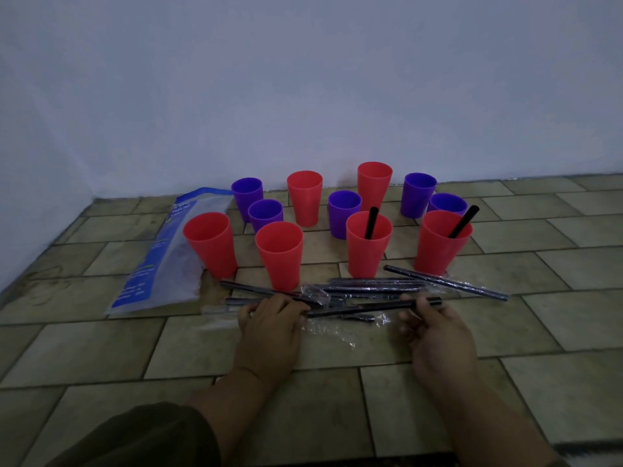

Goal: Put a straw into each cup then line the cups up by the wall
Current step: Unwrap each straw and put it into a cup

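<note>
A dark sleeve [141, 433] covers the left forearm at the bottom of the view; the right forearm is bare. Both reach forward over the tiled floor [101, 348].

The hands share one black plastic straw [364, 306]. The right hand [433, 328] pinches its right end between thumb and fingertips. The left hand [269, 323], fingers curled, closes on the left end, where crumpled clear plastic wrapper [332, 332] bunches. The straw's long axis runs side to side across the body, nearly flat, with the right end a little farther off.

Just beyond lies a loose pile of wrapped black straws [371, 286], also side to side. Behind it stand tall red plastic cups and shorter purple plastic cups [344, 214] in a loose cluster, not yet in a row along the pale wall [303, 96]. Two red cups, [369, 254] and [441, 251], each hold a leaning straw; the rest show none.

The nearest empty red cup [279, 261] stands straight ahead of the left hand and up-left of the right, so the straw must probably swing from flat to upright and travel forward and leftward. A blue-and-clear plastic bag [158, 257] lies at the left.
</note>
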